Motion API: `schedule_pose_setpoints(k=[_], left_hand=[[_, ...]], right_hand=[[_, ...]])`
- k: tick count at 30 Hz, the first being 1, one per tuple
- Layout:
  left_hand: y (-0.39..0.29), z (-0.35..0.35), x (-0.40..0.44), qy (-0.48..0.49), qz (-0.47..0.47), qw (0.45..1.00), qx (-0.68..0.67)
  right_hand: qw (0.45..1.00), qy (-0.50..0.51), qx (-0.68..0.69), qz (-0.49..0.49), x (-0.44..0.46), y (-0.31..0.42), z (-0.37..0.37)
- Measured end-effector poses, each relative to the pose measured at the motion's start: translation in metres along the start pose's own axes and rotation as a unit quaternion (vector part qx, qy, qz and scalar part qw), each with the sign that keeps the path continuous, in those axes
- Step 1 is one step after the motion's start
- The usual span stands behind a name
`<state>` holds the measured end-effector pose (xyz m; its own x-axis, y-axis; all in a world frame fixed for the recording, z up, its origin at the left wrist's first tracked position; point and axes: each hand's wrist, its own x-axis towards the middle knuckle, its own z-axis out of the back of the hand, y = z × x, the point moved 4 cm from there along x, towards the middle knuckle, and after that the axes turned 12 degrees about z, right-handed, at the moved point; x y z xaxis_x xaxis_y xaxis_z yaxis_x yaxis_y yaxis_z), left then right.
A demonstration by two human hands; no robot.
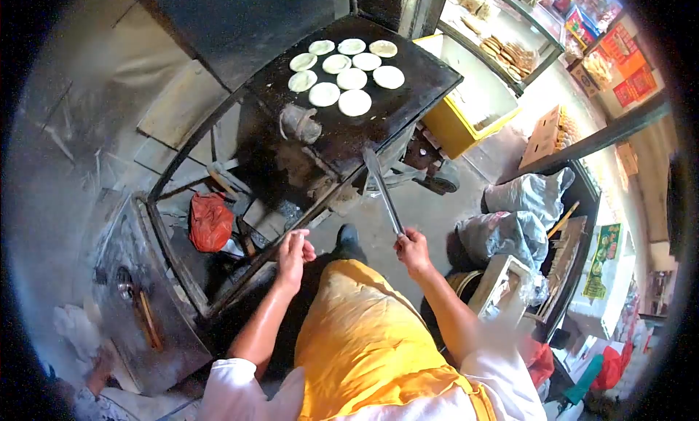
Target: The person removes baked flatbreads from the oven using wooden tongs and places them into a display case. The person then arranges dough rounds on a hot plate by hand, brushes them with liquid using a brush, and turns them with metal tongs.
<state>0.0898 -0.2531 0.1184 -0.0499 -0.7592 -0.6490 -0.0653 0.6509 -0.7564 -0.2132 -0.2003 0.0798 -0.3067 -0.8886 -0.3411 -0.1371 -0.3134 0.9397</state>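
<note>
Several round, pale flatbreads (352, 79) lie on a dark flat griddle (415, 104) at the top centre. My right hand (413, 253) is closed around the lower end of a long metal utensil (384, 191), whose far tip reaches the griddle's front edge. My left hand (293, 253) is raised near the metal frame, its fingers partly curled and apart, with nothing seen in it. A grey metal pot-like object (299, 124) sits at the griddle's left front corner, beyond my left hand.
A yellow bin (466, 122) stands right of the griddle. Grey sacks (510, 235) and a white crate (499, 293) are on the right. A red plastic bag (211, 222) is inside the frame on the left. Tongs (125, 284) lie at the lower left. Bread fills a display case (502, 28).
</note>
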Motion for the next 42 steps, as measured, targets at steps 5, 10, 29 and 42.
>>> schedule_pose_setpoints(k=[5,10,29,42], left_hand=[[-0.064,-0.019,0.095,0.023,-0.073,0.992,0.095],[-0.167,-0.064,0.202,0.019,-0.200,0.949,0.244],[-0.324,-0.154,0.429,0.003,-0.326,0.650,0.686],[-0.183,-0.165,0.167,0.366,-0.063,0.924,0.095]], right_hand=[[0.999,-0.027,-0.023,0.021,0.047,0.018,0.021],[0.973,-0.083,-0.190,0.099,0.115,0.076,0.033],[0.996,-0.045,-0.079,-0.013,0.209,0.117,-0.038],[0.990,0.079,0.034,0.109,0.156,0.175,-0.069]])
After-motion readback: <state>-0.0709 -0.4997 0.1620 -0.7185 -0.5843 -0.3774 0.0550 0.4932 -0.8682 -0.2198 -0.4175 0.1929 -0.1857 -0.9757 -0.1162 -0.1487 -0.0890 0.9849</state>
